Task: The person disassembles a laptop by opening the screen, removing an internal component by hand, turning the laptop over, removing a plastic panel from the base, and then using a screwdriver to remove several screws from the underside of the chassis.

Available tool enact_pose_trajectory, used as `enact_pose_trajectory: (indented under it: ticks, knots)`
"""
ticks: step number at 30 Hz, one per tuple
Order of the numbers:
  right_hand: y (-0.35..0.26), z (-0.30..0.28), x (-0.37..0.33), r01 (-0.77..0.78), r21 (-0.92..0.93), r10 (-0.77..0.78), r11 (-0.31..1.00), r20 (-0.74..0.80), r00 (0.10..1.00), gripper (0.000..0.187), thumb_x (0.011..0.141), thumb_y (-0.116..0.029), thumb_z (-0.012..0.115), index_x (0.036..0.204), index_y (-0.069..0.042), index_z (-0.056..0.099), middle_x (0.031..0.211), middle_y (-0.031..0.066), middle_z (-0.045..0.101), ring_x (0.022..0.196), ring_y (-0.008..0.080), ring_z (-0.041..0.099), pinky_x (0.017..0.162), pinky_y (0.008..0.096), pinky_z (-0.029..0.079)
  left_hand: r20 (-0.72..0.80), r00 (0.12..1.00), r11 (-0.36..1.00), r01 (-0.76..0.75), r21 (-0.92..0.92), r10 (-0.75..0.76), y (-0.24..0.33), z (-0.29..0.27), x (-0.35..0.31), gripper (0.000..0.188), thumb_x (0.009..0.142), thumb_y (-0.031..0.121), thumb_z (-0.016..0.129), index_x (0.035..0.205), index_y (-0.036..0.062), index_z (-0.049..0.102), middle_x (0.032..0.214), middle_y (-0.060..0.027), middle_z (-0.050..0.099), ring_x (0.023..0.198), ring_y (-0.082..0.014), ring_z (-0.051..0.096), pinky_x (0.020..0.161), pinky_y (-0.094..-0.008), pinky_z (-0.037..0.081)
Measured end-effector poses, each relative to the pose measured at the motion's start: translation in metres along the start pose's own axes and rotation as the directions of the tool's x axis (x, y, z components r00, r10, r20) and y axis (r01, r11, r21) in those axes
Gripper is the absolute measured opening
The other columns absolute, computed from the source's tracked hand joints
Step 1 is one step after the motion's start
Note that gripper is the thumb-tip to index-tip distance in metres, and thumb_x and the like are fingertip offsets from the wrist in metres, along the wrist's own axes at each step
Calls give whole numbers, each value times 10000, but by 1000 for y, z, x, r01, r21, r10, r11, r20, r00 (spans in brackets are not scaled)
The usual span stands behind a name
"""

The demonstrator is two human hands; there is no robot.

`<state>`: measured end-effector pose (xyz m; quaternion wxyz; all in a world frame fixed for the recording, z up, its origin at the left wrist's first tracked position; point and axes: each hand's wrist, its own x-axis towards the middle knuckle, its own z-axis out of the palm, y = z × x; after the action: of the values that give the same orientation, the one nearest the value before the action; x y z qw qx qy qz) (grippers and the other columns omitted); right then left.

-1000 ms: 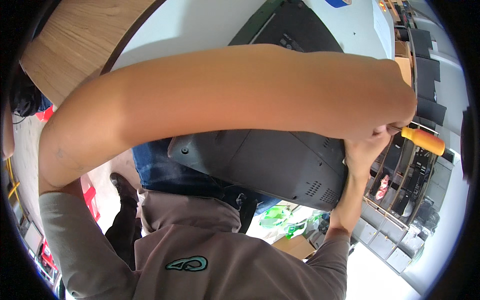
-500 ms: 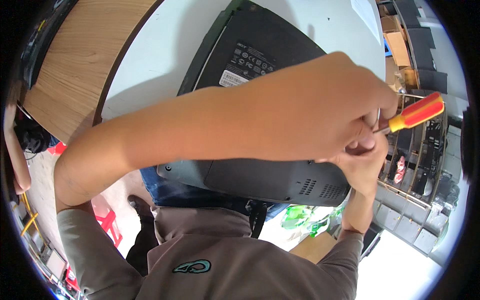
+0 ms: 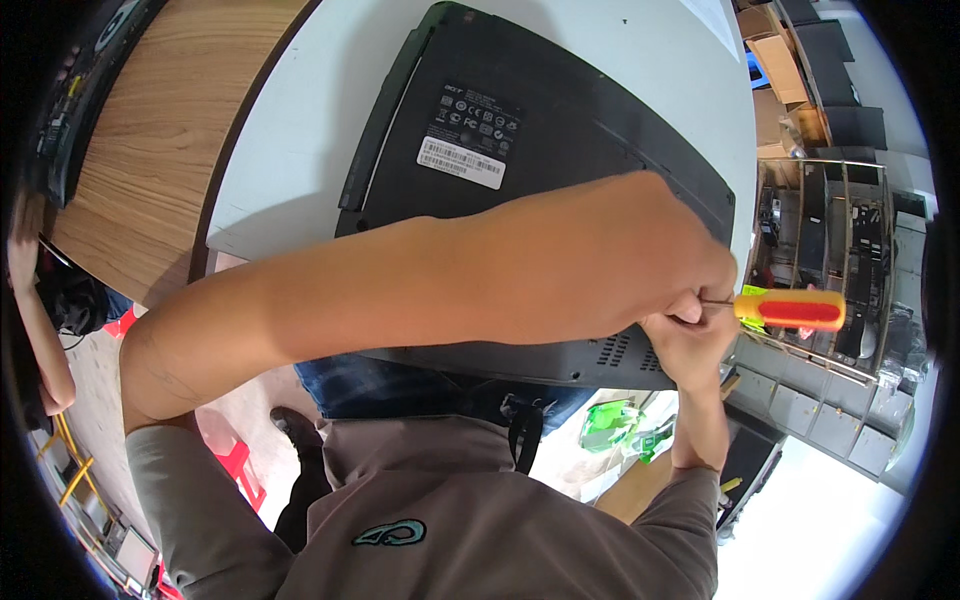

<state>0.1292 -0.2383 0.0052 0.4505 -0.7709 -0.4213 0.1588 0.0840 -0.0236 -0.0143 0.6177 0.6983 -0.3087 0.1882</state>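
Note:
An overturned black laptop [image 3: 560, 130] rests with its underside up, partly on the white table and partly above my lap. My left hand [image 3: 655, 265] reaches across it to the right side, fingers curled closed against my right hand. Whatever those fingers pinch is hidden. Beneath them, my right hand [image 3: 697, 345] is closed too, mostly covered by the left. A screwdriver [image 3: 790, 310] with a yellow and red handle sticks out to the right of both hands. Its thin shaft runs in between the fingers, apparently gripped by the right hand; the tip is out of sight.
The white table [image 3: 290, 140] adjoins a wood-grain table [image 3: 170, 130] at the left. On the right stands a wire rack [image 3: 825, 250] with dark parts, beside cardboard boxes [image 3: 775, 65]. Green and white plastic bags [image 3: 610, 425] lie below right. Another person's arm [image 3: 40, 330] shows at the far left.
Both hands and the screwdriver have moved down and slightly left in view. The screwdriver handle has swung from slanting upward to nearly level. More of the laptop's upper underside shows.

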Motion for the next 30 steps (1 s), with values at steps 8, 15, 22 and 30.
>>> enact_pose_trajectory:
  ticks: [8, 15, 22, 30]
  knots:
    - [-3, -2, -4, 52, 217, -7, 975, -204, 979, 887, 705, -68, 912, 1446, 18, 433, 1185, 204, 659, 1140, 267, 644, 939, 359, 542, 238, 965, 985, 76, 156, -112, 4, -5, -7, 231, 809, 3, 651, 1037, 39, 664, 929, -114, 702, 843, -309, 701, 702, -401, 569]
    - [-32, 2, -10, 441, 79, -432, 894, -116, 895, 807, 766, -266, 886, 1442, -212, 449, 970, 107, 677, 942, 287, 657, 826, 441, 537, 316, 945, 934, -32, 355, -88, 2, 6, -19, 168, 742, 14, 649, 909, 29, 660, 997, -97, 640, 947, -290, 647, 726, -404, 564]
    - [-51, 25, -34, 352, -114, -370, 929, -320, 872, 661, 783, -254, 865, 1341, -168, 520, 866, 67, 655, 824, 243, 653, 723, 392, 536, 262, 961, 935, -4, 354, -95, 4, 17, -11, 179, 704, -24, 645, 880, 10, 644, 924, -103, 607, 926, -292, 632, 733, -414, 559]
    - [-80, -7, 14, 176, -353, -299, 919, -333, 894, 637, 741, -243, 862, 1259, 41, 622, 763, 105, 688, 666, 209, 703, 621, 312, 559, 120, 985, 992, 124, -12, -122, 0, 3, -6, 146, 797, -57, 622, 933, -3, 621, 932, -130, 642, 848, -332, 675, 723, -404, 547]
